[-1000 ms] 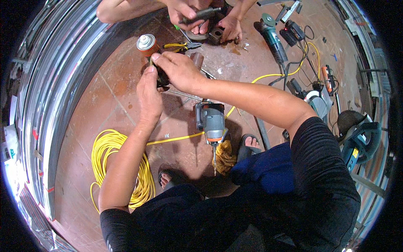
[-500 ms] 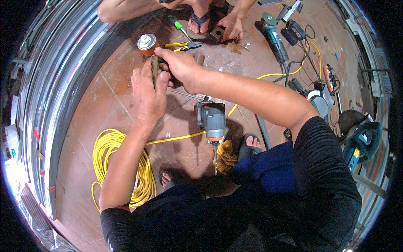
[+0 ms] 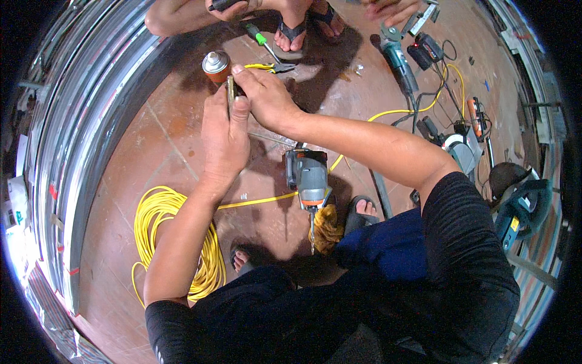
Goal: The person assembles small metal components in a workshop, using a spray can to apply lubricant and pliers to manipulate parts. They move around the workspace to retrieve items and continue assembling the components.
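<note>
Showing between both hands, thin piece (brassy)

A coiled yellow cable lies on the floor — a teal angle grinder, upper right.

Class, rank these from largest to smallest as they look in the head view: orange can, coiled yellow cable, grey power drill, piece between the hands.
1. Coiled yellow cable
2. Grey power drill
3. Orange can
Not ranked: held piece; its visible strip looks smallest, but its full size is hidden.
</note>
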`<state>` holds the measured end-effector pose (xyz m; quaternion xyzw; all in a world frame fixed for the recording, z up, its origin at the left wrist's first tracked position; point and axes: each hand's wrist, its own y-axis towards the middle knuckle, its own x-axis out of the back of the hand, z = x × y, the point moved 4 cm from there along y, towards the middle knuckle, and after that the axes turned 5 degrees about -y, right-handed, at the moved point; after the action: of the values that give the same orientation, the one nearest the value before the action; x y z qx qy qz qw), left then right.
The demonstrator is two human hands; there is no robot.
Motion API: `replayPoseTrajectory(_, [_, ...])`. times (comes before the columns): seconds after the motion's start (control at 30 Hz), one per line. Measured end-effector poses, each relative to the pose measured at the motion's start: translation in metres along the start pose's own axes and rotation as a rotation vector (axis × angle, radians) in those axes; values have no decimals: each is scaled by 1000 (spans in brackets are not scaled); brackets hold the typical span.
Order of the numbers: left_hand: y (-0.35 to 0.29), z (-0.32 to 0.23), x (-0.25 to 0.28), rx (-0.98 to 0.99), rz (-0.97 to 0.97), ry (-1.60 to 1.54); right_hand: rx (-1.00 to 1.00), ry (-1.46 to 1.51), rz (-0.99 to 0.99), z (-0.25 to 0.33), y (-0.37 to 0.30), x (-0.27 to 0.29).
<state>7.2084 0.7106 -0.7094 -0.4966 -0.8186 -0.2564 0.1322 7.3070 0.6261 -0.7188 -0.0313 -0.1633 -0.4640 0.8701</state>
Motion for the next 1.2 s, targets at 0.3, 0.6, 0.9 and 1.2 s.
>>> replayPoseTrajectory(0.3, [7, -10, 20, -265, -15, 409, -717, 690, 305, 14, -5, -10])
replayPoseTrajectory(0.6, [12, -24, 21, -275, 0, 305, -238, 458, 60, 14, 7, -4])
replayPoseTrajectory(0.9, [13, -40, 21, -193, -121, -93, 189, 278, -61, 47, 1, 12])
replayPoseTrajectory(1.2, [17, -47, 42, -492, -160, 294, -515, 825, 359, 42, 1, 4])
